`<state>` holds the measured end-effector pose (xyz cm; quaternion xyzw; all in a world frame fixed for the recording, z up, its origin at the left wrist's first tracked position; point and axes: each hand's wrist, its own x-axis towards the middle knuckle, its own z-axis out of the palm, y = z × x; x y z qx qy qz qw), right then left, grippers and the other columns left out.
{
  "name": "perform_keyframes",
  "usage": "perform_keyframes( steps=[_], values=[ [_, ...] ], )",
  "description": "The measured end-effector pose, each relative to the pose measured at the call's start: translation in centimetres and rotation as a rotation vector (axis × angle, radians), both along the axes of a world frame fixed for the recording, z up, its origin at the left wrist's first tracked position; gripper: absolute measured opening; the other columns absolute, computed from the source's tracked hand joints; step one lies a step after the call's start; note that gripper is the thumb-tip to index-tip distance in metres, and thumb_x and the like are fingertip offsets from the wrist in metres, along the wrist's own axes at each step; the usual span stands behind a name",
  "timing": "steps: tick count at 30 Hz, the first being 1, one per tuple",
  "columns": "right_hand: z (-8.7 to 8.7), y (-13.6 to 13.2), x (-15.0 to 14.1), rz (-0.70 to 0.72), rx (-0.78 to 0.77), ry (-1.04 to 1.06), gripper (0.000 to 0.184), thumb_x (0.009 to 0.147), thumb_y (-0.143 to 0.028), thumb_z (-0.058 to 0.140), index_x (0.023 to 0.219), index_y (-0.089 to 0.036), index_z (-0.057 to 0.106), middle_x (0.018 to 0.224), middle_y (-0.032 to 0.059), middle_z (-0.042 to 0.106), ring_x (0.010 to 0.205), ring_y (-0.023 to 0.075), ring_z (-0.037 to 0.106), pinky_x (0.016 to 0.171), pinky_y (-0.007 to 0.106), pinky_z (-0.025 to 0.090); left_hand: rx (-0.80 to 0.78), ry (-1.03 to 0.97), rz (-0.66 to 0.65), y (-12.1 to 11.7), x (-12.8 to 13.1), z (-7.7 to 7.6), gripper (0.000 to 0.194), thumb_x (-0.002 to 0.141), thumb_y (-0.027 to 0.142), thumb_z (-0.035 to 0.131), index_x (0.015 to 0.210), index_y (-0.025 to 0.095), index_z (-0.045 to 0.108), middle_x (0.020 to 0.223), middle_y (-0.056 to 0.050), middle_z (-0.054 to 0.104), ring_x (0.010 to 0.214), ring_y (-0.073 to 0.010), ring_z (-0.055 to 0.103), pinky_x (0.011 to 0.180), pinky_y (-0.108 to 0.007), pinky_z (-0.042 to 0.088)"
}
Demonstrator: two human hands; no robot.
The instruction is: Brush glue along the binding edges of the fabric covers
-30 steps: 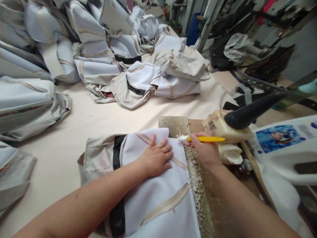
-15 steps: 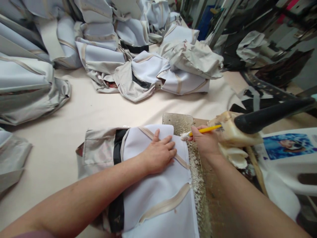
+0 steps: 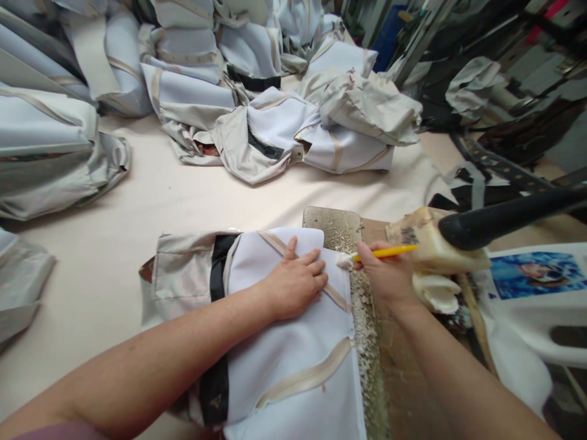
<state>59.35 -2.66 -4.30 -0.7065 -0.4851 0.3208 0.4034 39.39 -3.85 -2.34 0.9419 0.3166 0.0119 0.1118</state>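
Head view: no legible writing; right hand (image 3: pixel 387 278) grips yellow brush (image 3: pixel 383 252)

Bare forearms (image 3: pixel 151 360); perhaps a mauve sleeve edge (image 3: pixel 59 432) at left.

Smooth matt cloth panel (image 3: pixel 284 360) lies beside a rough, glue-crusted board (image 3: pixel 367 342); the yellow brush (image 3: pixel 385 252) looks glossy plastic.

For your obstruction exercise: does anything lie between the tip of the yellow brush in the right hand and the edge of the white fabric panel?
Nothing visible does. The right hand holds the yellow brush, whose white tip sits right at the edge of the white fabric panel, above the crusted board. The left hand presses flat on the panel, left of the tip.
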Motion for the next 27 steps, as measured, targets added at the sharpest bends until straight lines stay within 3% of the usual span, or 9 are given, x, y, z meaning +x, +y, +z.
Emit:
perform_keyframes(
  steps=[4,10,13,21,27],
  values=[
    [-0.9,1.5,-0.1,-0.04,0.032,0.037,0.037,0.075,-0.049,0.063,0.057,-0.018,0.057,0.048,0.0003,0.058,0.048,0.0152,0.056,0.055,0.026,0.044,0.003,0.015,-0.001,0.0,-0.1,-0.1,0.027,0.088,0.031,0.05,0.111,0.021,0.058,0.122,-0.007,0.057,0.128,-0.025,0.036,0.109,-0.056,-0.003],
    [1.0,-5.7,0.0,0.043,-0.099,-0.009,0.038,0.076,-0.049,0.062,0.055,-0.019,0.056,0.047,-0.0011,0.055,0.046,0.0136,0.051,0.051,0.025,0.04,0.003,0.006,-0.002,-0.1,-0.2,-0.2,0.026,0.088,0.03,0.048,0.111,0.022,0.059,0.123,-0.006,0.056,0.128,-0.0235,0.036,0.11,-0.053,-0.002],
    [1.5,-8.1,0.1,0.007,-0.09,-0.009,0.037,0.077,-0.05,0.061,0.056,-0.02,0.056,0.05,-0.0011,0.056,0.049,0.014,0.052,0.053,0.025,0.042,0.0,0.012,-0.001,-0.1,-0.2,-0.2,0.025,0.088,0.029,0.048,0.11,0.023,0.059,0.122,-0.005,0.056,0.128,-0.0233,0.035,0.109,-0.054,-0.004],
    [1.1,-8.4,0.8,-0.012,-0.031,-0.003,0.038,0.077,-0.05,0.06,0.054,-0.021,0.053,0.049,-0.0011,0.054,0.048,0.0148,0.052,0.053,0.027,0.043,-0.003,0.025,0.004,-0.1,-0.1,-0.5,0.024,0.089,0.028,0.048,0.109,0.022,0.059,0.123,-0.006,0.056,0.129,-0.024,0.034,0.107,-0.058,-0.011],
    [1.0,-8.9,1.4,0.056,-0.054,-0.04,0.035,0.079,-0.047,0.059,0.056,-0.021,0.053,0.05,-0.0022,0.054,0.049,0.0143,0.052,0.053,0.027,0.041,0.012,0.026,0.009,-0.1,-0.1,-0.6,0.025,0.088,0.028,0.048,0.11,0.021,0.059,0.124,-0.006,0.056,0.129,-0.0234,0.035,0.108,-0.055,-0.01]
  ],
)
